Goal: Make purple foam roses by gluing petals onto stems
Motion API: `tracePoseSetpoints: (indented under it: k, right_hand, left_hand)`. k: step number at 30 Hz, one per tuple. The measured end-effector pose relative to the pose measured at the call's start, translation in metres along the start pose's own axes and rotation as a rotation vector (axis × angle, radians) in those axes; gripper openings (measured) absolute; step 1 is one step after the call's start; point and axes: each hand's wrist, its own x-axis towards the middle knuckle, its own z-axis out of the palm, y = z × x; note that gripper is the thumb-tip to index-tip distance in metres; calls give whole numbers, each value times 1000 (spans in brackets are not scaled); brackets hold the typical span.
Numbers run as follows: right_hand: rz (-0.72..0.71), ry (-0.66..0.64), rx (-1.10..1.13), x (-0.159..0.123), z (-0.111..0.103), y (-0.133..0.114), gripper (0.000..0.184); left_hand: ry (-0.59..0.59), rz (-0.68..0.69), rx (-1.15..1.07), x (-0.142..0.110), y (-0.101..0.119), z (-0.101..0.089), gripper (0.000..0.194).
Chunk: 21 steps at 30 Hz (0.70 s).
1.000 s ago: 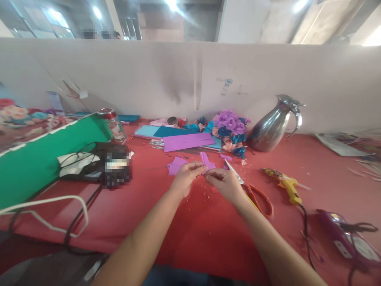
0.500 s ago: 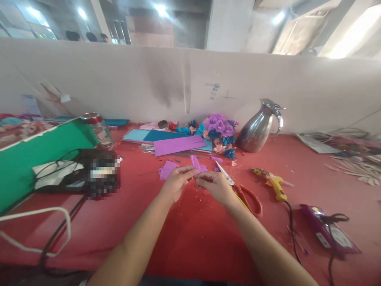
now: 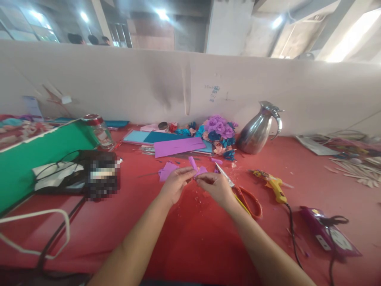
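Observation:
A small piece of purple paper [image 3: 193, 163] stands up between the fingertips of both hands. My left hand [image 3: 178, 180] pinches its lower left part. From the other side my right hand [image 3: 216, 186] pinches its lower edge, thumb and forefinger together. More cut purple paper pieces [image 3: 168, 171] lie just beyond my left hand. Scissors [image 3: 242, 198] with orange-red handles rest partly behind my right hand, blades pointing away. Farther back, a purple paper sheet [image 3: 178, 147] lies across blue sheets [image 3: 135, 136].
Paper flowers [image 3: 218, 129] are bunched near the wall, beside a steel jug [image 3: 257, 129]. To the right lie a yellow glue gun [image 3: 276, 188] and a purple power strip [image 3: 330, 234] with cables. A glass jar [image 3: 101, 133] and black bag [image 3: 77, 155] are at left.
The upright purple paper between my fingers has changed shape slightly, its top now narrower and leaning left. Both hands stay in nearly the same place.

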Motion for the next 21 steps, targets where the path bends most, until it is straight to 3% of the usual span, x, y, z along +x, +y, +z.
tracePoseSetpoints:
  k: [5, 10, 21]
  right_hand:
    - [12, 30, -60, -2, 2, -1, 21]
    - [23, 12, -58, -2, 1, -2, 21]
    - [124, -155, 284, -1, -2, -12, 17]
  left_hand:
    - [78, 25, 11, 3, -3, -1, 20]
    - [58, 20, 17, 2, -3, -1, 20]
    - [-48, -8, -30, -2, 5, -1, 19]
